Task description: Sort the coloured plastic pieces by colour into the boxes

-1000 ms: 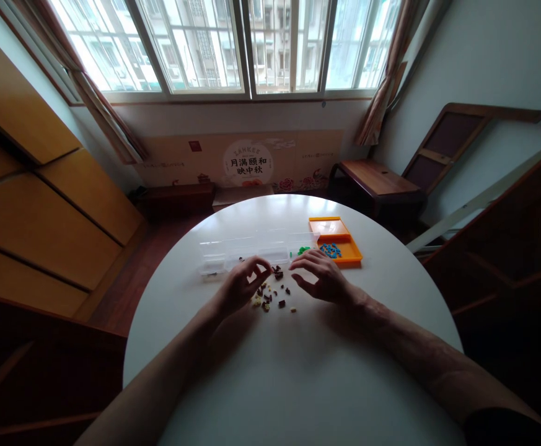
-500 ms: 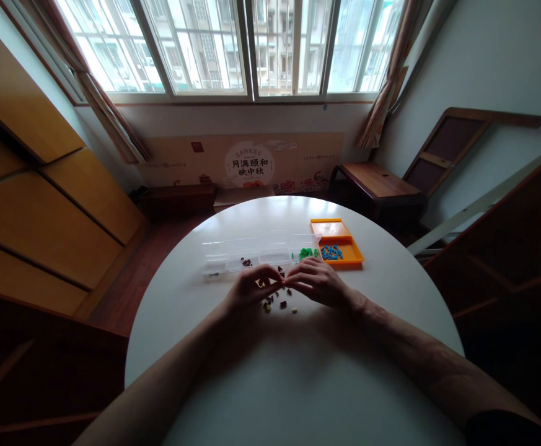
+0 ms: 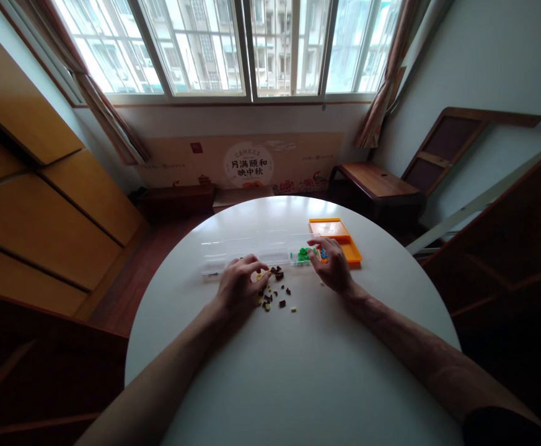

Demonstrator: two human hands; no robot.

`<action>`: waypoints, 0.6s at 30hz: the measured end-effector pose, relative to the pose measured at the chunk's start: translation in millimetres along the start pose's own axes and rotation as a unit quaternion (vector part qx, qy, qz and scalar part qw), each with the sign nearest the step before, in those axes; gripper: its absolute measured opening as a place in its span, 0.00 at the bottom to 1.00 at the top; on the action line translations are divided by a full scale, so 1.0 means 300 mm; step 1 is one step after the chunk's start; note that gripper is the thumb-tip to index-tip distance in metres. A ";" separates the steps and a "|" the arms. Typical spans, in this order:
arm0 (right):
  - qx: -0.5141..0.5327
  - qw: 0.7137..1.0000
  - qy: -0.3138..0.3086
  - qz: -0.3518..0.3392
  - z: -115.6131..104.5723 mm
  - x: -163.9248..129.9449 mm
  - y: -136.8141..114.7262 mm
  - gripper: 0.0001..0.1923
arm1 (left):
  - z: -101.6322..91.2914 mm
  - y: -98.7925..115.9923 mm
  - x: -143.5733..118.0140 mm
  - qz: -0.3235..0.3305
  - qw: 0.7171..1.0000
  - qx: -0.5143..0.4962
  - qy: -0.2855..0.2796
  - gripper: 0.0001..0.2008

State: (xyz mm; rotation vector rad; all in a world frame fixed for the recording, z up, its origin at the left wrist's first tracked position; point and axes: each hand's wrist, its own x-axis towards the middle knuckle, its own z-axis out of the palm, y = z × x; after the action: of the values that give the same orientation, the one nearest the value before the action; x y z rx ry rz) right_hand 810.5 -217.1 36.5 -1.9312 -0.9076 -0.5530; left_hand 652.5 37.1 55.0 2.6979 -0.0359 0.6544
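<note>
Little bricks lie mid-frame on the white table. Left hand pinches one beside them. Right hand, fingers curled, reaches over the orange tray.

Head view, downward over table

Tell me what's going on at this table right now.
A person sits at a round white table, working with both bare hands among tiny plastic pieces. The left hand rests on the table by a loose scatter of dark and yellowish pieces, fingers curled at its edge. The right hand reaches to the near edge of an orange tray holding blue pieces. Between them lies a clear compartment box with green pieces in its right end.
</note>
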 end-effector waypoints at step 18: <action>0.017 0.998 -0.046 -0.040 -0.002 -0.004 -0.026 0.06 | -0.014 0.025 0.010 0.001 0.999 -0.030 -0.042 0.05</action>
State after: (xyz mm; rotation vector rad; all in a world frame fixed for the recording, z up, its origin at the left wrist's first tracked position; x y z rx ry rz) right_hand 803.8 -215.7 40.1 -1.9088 -1.0508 -0.4951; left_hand 652.4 31.8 62.4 2.6664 -0.0795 0.5323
